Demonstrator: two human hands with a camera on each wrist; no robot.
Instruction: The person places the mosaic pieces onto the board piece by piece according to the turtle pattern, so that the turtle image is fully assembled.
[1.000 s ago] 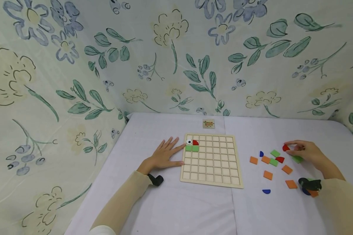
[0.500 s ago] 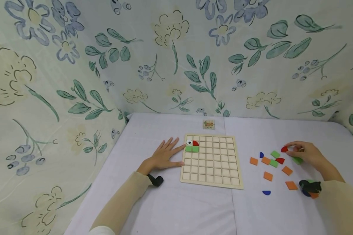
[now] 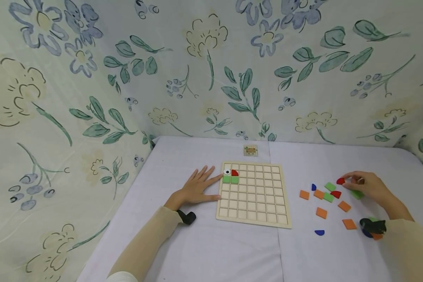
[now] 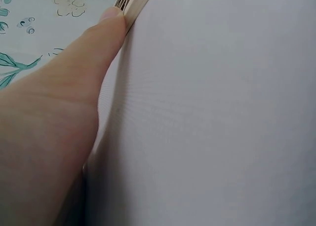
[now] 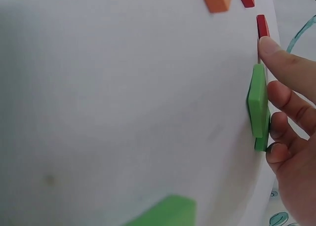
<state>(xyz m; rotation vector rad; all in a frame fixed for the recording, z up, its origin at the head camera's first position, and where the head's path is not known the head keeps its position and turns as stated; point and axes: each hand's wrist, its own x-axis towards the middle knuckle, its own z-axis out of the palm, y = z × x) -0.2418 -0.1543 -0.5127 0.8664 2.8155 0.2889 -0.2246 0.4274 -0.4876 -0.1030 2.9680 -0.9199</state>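
Note:
My left hand (image 3: 194, 188) lies with spread fingers left of a wooden grid board (image 3: 253, 224). Its index fingertip and thumb tip touch the board's left edge; in the left wrist view the thumb (image 4: 94, 48) meets the board's side (image 4: 138, 6). Set in the board's upper left are a white eye piece (image 3: 227, 172), a red quarter-round piece (image 3: 235, 172) and two green squares (image 3: 230, 179). At the right, my right hand (image 3: 368, 186) pinches another red quarter-round piece (image 3: 340, 181) (image 5: 262, 26). Green pieces (image 5: 257, 100) lie beside its curled fingers.
Loose orange squares (image 3: 321, 213), green squares (image 3: 328, 197), blue half-rounds (image 3: 319, 232) and a red piece (image 3: 336, 194) are scattered right of the board. A small pattern card (image 3: 250, 150) lies behind it. Some pieces are partly hidden under the right wrist's black camera (image 3: 373, 226).
The red piece at my right fingertips has shifted slightly left and turned a little. My left hand stays in place at the board; the head view has tilted slightly.

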